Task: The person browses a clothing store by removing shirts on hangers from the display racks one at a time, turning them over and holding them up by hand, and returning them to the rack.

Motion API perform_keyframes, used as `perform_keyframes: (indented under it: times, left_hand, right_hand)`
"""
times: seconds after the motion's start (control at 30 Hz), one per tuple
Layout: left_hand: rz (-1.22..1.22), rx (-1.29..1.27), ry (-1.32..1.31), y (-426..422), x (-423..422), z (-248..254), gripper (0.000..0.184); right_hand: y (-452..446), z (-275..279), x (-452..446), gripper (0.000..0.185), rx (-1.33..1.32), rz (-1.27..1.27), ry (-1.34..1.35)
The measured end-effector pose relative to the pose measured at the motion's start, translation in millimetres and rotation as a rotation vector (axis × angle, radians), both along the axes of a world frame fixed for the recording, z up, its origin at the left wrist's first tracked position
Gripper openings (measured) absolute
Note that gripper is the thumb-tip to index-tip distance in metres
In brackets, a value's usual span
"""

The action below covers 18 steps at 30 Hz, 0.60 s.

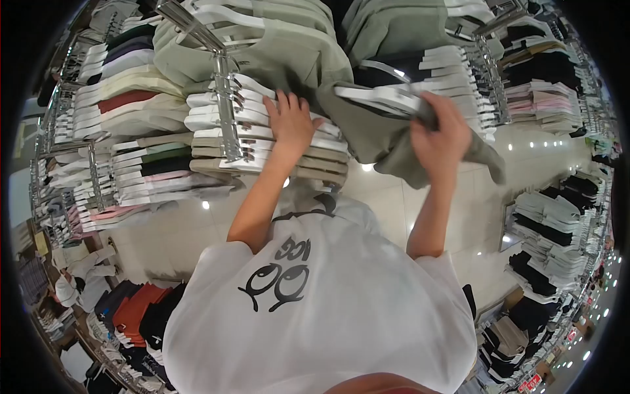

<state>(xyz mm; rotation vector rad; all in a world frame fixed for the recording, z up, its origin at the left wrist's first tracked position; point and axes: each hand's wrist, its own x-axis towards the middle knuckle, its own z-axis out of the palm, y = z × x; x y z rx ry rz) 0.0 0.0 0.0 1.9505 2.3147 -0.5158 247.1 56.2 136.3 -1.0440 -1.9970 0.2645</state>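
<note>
while the left hand [292,123] is laid palm down on the hung clothes [252,118], fingers spread forward and unclenched, an olive top [374,136] is grasped with its hanger [384,100] by the right hand [445,134]. the top is held right of a chrome rail [226,108], the hanger's long axis set crosswise, its free end pointed left.

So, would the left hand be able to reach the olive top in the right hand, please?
Probably yes: the left hand rests spread on the hung clothes, close to the olive top, with nothing evident between them.
</note>
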Motion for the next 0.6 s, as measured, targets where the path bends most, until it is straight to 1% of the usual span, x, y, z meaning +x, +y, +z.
perform_keyframes:
  times: [0.07, 0.1, 0.17, 0.23, 0.3, 0.37, 0.43, 0.47, 0.5, 0.53, 0.57, 0.6]
  left_hand:
    - [-0.028, -0.017, 0.029, -12.2, 12.4, -11.2, 0.075]
    - [-0.018, 0.046, 0.006, 10.7, -3.0, -6.5, 0.075]
    - [-0.042, 0.008, 0.013, 1.1, -2.8, -5.4, 0.073]
    - [-0.035, -0.005, 0.029, -10.9, -10.0, -5.9, 0.073]
    - [-0.049, 0.024, -0.002, -15.0, -8.1, -6.3, 0.075]
    - [-0.041, 0.062, -0.035, -20.7, -11.0, 1.4, 0.074]
    - [-0.128, 0.077, -0.072, -26.8, -15.9, 6.2, 0.072]
    - [-0.227, 0.122, -0.151, -33.4, -21.1, 4.4, 0.066]
    - [-0.343, 0.131, -0.283, -41.3, -26.0, 4.9, 0.062]
    - [-0.459, 0.142, -0.414, -50.2, -32.9, 17.7, 0.058]
    - [-0.447, 0.025, -0.716, -63.6, -40.0, 32.1, 0.054]
    - [-0.429, -0.093, -1.016, -78.4, -52.0, 62.2, 0.051]
  right_hand:
    - [6.9, -10.3, -11.9, 0.038, 0.02, 0.026, -0.034]
    - [31.2, -3.5, -49.9, 0.036, 0.079, 0.024, -0.102]
    - [41.2, -20.2, -85.5, 0.036, 0.107, 0.05, -0.125]
    - [40.9, -27.3, -122.3, 0.036, 0.072, 0.074, -0.103]
    - [45.7, -33.1, -147.6, 0.036, 0.017, 0.128, -0.016]
    - [46.3, -35.2, -170.1, 0.037, -0.01, 0.165, -0.009]
    - [46.2, -39.2, -191.0, 0.038, -0.024, 0.203, 0.122]
    - [46.6, -42.1, -199.9, 0.038, -0.027, 0.215, 0.12]
    - [47.7, -45.7, -207.8, 0.038, -0.091, 0.232, 0.122]
    - [49.8, -50.3, -215.8, 0.038, -0.154, 0.248, 0.124]
    - [52.7, -57.6, -223.6, 0.038, -0.156, 0.255, 0.123]
    - [56.3, -66.9, -231.0, 0.04, -0.228, 0.279, 0.127]
